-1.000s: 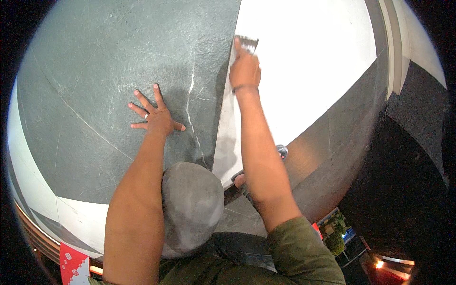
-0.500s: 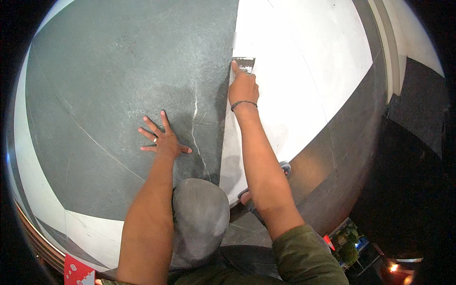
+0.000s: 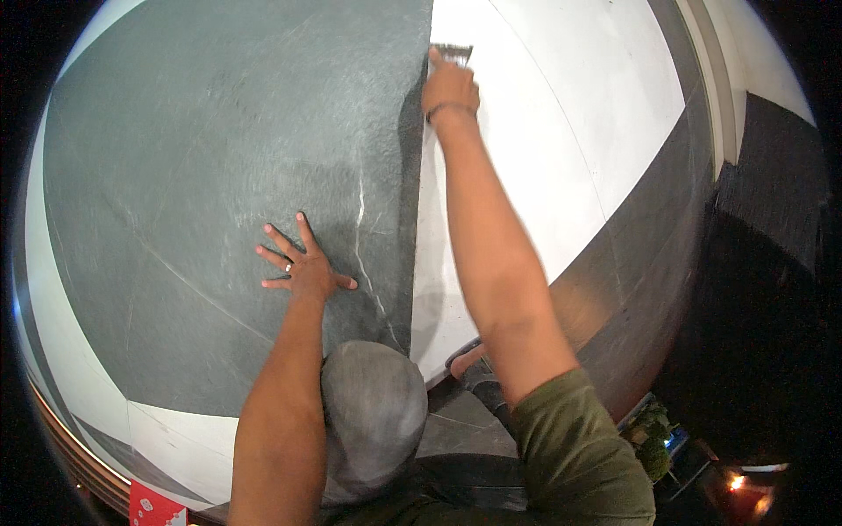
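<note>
gripping a scraper is the right hand.

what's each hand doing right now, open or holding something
Left hand: open and empty, spread on the dark grey surface.
Right hand: closed, holding a flat-bladed scraper.

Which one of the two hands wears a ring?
The left hand, spread on the dark grey surface: it wears a ring. The right hand, holding a flat-bladed tool, shows none.
</note>
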Motion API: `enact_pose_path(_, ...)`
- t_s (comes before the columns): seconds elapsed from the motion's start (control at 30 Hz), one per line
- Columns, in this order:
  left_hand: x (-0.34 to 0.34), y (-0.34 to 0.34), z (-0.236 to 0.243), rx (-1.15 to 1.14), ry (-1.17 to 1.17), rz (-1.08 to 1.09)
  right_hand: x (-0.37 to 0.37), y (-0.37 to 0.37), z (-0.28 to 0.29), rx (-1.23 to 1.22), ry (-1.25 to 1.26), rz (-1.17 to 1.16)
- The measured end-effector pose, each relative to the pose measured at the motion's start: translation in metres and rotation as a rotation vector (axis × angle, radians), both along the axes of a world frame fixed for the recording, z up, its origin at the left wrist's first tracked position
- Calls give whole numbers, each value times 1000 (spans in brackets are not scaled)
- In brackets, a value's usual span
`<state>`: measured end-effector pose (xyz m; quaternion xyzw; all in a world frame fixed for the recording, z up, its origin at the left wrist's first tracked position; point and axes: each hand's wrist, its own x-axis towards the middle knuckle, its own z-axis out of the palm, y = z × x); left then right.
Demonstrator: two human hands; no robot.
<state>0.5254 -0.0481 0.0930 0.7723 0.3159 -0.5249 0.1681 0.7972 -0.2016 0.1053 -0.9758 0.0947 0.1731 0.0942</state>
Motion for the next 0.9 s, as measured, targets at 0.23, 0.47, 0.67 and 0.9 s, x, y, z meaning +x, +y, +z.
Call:
enact_pose_path(0.23, 5, 5, 5, 17, 27, 2, -19, -6, -6, 39, 37, 79)
enact_pose_path(0.47, 2, -8, 3, 21, 17, 12, 49, -7, 14, 57, 71, 64)
enact_pose_path(0.67, -3, -3, 2, 56, 38, -34, 18, -10, 17, 81, 168, 32)
enact_pose_path(0.9, -16, 2, -6, 33, 11, -48, 3, -24, 10, 89, 118, 123)
